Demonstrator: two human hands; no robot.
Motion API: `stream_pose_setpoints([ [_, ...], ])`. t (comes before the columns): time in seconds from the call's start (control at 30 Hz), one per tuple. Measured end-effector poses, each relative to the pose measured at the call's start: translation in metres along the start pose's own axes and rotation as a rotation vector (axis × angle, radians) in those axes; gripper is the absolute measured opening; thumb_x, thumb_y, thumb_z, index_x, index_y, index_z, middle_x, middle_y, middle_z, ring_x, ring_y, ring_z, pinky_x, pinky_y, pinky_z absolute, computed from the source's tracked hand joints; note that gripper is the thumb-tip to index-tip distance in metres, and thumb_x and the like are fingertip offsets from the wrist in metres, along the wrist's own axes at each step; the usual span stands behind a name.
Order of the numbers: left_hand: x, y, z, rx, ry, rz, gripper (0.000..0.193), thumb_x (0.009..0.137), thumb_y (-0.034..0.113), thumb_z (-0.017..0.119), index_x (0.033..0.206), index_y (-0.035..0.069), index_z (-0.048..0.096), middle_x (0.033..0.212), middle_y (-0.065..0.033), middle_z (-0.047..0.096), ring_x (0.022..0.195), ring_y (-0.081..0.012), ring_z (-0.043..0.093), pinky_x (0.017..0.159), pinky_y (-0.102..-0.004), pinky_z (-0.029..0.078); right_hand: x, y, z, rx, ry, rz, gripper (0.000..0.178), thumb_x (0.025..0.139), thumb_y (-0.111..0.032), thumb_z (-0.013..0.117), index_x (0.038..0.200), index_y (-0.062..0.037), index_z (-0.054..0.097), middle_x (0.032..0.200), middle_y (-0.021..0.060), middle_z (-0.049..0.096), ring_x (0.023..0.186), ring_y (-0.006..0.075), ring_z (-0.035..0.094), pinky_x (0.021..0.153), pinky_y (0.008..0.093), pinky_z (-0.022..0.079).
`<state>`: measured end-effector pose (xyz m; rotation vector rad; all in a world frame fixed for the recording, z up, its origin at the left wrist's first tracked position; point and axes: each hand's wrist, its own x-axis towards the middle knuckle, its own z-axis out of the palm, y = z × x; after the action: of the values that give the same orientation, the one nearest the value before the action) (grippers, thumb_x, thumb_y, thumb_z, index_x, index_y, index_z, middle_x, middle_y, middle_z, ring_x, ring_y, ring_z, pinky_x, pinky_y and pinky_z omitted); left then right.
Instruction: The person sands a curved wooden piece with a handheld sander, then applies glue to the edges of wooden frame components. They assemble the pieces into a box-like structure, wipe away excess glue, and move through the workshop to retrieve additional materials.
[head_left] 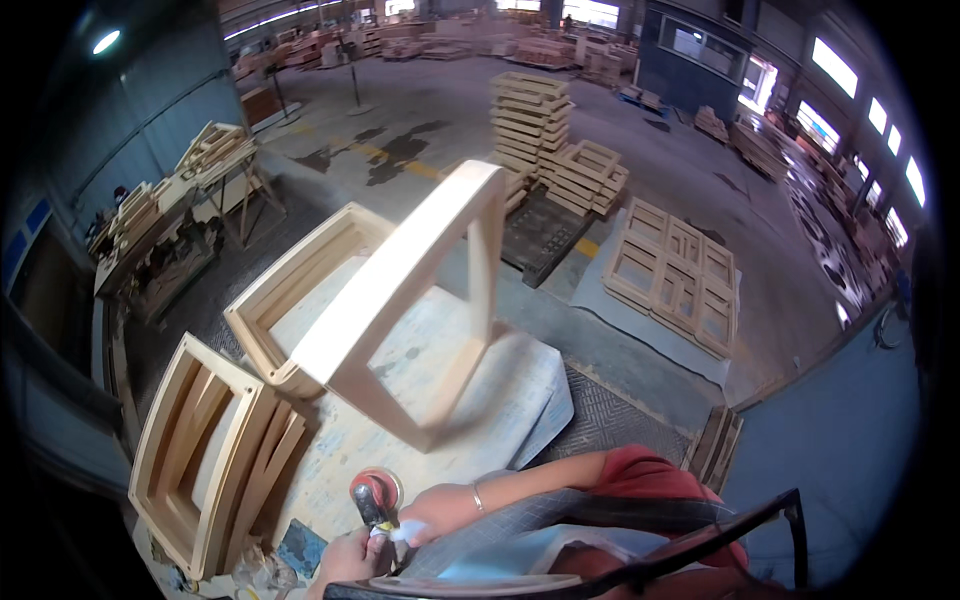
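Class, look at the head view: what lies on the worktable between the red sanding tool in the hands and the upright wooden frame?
Only bare, dusty tabletop separates sander from frame.

Red sleeve (650, 470), thin bracelet (478, 496) (right wrist), grey apron (520, 525).

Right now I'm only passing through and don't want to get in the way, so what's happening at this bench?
A person stands at a dusty worktable in a large wood workshop. Both hands are low at the near edge: the left hand and the right hand are together on a small power sander with a round reddish pad. An open wooden frame stands tilted in the middle of the table, with more frames beside it. Stacks of frames fill the floor beyond.
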<state>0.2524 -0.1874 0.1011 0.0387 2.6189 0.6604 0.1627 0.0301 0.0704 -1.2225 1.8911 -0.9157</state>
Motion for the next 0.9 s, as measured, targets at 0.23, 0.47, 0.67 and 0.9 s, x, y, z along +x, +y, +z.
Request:
stream_pose_setpoints([
  [0.23, 0.032, 0.065, 0.017, -1.043, 0.347, 0.083, 0.032, 0.096, 0.03, 0.048, 0.085, 0.003, 0.061, 0.06, 0.0058, 0.047, 0.051, -0.0036, 0.038, 0.047, -0.0212, 0.027, -0.029, 0.006, -0.019, 0.117, 0.419, -0.063, 0.034, 0.083, -0.036, 0.063, 0.099, -0.0073, 0.056, 0.068, 0.0117, 0.062, 0.061, 0.0289, 0.061, 0.058, 0.0405, 0.045],
  [0.47, 0.06, 0.037, 0.064, -1.219, 0.175, 0.222, 0.031, 0.095, 0.03, 0.05, 0.075, 0.006, 0.055, 0.056, 0.0017, 0.049, 0.046, -0.0073, 0.041, 0.043, -0.0225, 0.029, -0.062, 0.02, -0.017, 1.487, -0.051, -0.157, 0.044, 0.076, -0.034, 0.074, 0.092, 0.0018, 0.055, 0.064, 0.0087, 0.059, 0.049, 0.0153, 0.055, 0.046, 0.0269, 0.042],
  [0.67, 0.077, 0.082, 0.048, -1.073, 0.307, 0.099, 0.03, 0.095, 0.025, 0.05, 0.074, 0.004, 0.053, 0.059, 0.0027, 0.046, 0.052, -0.0052, 0.037, 0.047, -0.0231, 0.029, -0.074, 0.032, -0.018, 0.32, 0.513, -0.017, 0.054, 0.074, -0.034, 0.074, 0.106, 0.0017, 0.048, 0.082, 0.0148, 0.059, 0.077, 0.0272, 0.06, 0.07, 0.0353, 0.048],
  [0.9, 0.067, 0.114, 0.027, -0.725, 0.286, 0.077, 0.034, 0.096, 0.023, 0.045, 0.071, 0.001, 0.053, 0.055, -0.0025, 0.05, 0.049, -0.01, 0.046, 0.047, -0.0275, 0.037, -0.065, 0.025, -0.005, 0.014, 0.555, 0.201, 0.035, 0.079, -0.019, 0.058, 0.105, -0.0007, 0.044, 0.086, 0.0205, 0.058, 0.08, 0.0357, 0.06, 0.073, 0.0434, 0.047],
])
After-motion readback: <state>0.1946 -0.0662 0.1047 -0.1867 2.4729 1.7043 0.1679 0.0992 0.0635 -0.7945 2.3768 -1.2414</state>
